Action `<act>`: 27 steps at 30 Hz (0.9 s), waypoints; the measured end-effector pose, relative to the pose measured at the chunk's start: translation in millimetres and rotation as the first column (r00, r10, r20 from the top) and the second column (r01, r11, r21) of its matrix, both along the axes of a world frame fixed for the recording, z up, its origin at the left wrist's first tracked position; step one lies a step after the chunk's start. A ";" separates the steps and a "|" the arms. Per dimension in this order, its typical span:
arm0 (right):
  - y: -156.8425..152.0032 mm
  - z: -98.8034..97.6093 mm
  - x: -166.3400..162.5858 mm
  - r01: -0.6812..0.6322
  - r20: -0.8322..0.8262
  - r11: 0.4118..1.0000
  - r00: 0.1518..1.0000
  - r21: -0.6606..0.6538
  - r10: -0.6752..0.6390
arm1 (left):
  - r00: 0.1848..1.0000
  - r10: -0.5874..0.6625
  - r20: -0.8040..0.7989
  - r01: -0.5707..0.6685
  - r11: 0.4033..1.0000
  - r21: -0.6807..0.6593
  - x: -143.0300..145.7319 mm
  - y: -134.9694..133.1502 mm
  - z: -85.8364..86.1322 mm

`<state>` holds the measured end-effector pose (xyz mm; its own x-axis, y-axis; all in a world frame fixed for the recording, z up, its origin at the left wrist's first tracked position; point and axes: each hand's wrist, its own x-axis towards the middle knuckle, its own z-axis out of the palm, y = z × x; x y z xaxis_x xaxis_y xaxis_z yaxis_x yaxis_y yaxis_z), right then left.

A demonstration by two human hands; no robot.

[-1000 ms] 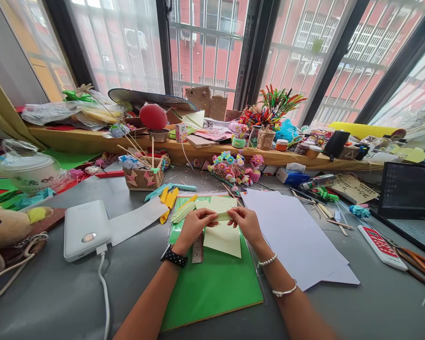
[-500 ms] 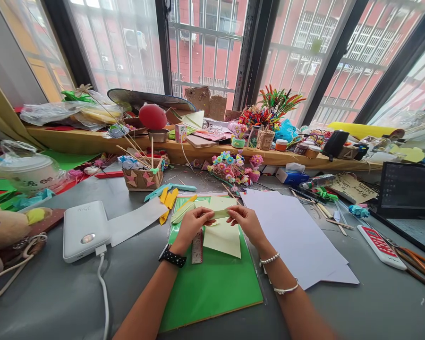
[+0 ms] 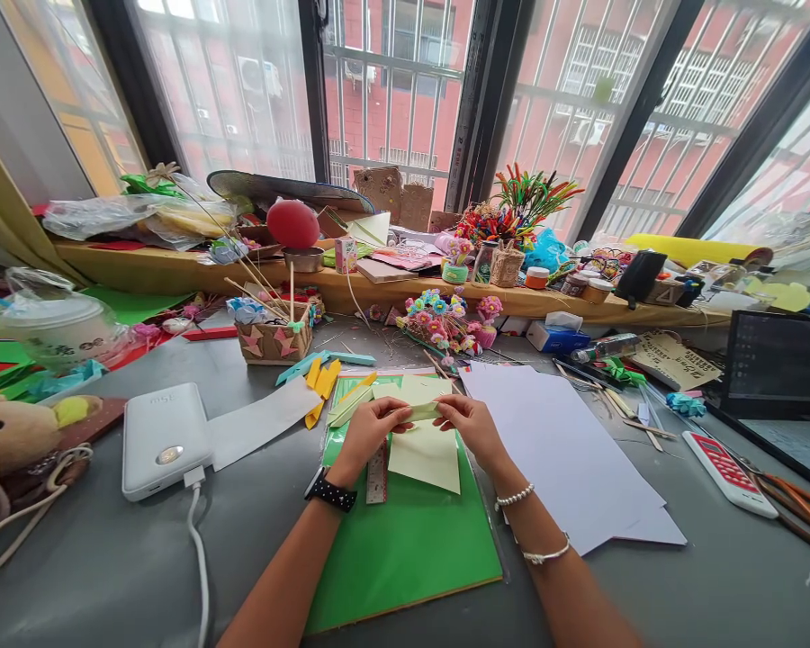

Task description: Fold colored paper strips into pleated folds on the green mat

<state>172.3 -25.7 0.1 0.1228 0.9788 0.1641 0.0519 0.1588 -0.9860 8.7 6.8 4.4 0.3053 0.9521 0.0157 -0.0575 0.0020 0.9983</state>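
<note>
My left hand (image 3: 378, 425) and my right hand (image 3: 470, 428) pinch the two ends of a narrow folded strip of pale yellow paper (image 3: 424, 411). They hold it above a green pack of paper (image 3: 418, 558). Beneath the strip lies a pale yellow sheet (image 3: 427, 459), with another pale piece behind it. A short ruler (image 3: 376, 475) rests on the green pack beside my left hand, partly covered by it. Pale folded strips (image 3: 351, 405) lie at the pack's upper left, next to yellow folded paper pieces (image 3: 324, 389).
White sheets (image 3: 553, 450) lie to the right, near a red and white calculator (image 3: 727, 472) and a laptop (image 3: 783, 387). A white power bank (image 3: 166, 441) with a cable sits at left. Behind stand a cardboard box (image 3: 274, 340) with sticks and a bunch of crafted flowers (image 3: 440, 319).
Both hands stay almost in place, still pinching the strip by its ends. The whole view has shifted very slightly.
</note>
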 end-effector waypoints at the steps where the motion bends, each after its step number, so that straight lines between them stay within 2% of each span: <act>1: 0.1 0.1 -0.2 0.002 -0.010 1.000 1.000 -0.008 -0.002 | 1.000 0.002 -0.003 -0.002 1.000 0.001 0.0 -0.1 -0.1; 7: -0.4 1.6 -0.8 -0.006 -0.035 1.000 0.999 -0.005 0.005 | 1.000 0.009 -0.008 -0.009 1.000 0.009 -0.2 -0.9 0.5; 20: 0.0 -5.8 -3.4 0.095 0.149 0.989 0.983 0.112 -0.111 | 0.999 -0.033 -0.042 0.035 0.999 0.025 0.8 -3.0 1.5; 27: -0.9 -5.7 -7.9 -0.004 0.196 0.994 0.980 0.109 -0.017 | 0.995 -0.067 -0.074 0.074 0.993 0.091 0.8 -5.2 3.6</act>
<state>164.4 -26.6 -5.6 0.0838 0.9532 0.2905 0.2444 0.2630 -0.9333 9.4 1.6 7.9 0.3751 0.9236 0.0795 0.0105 -0.0900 0.9959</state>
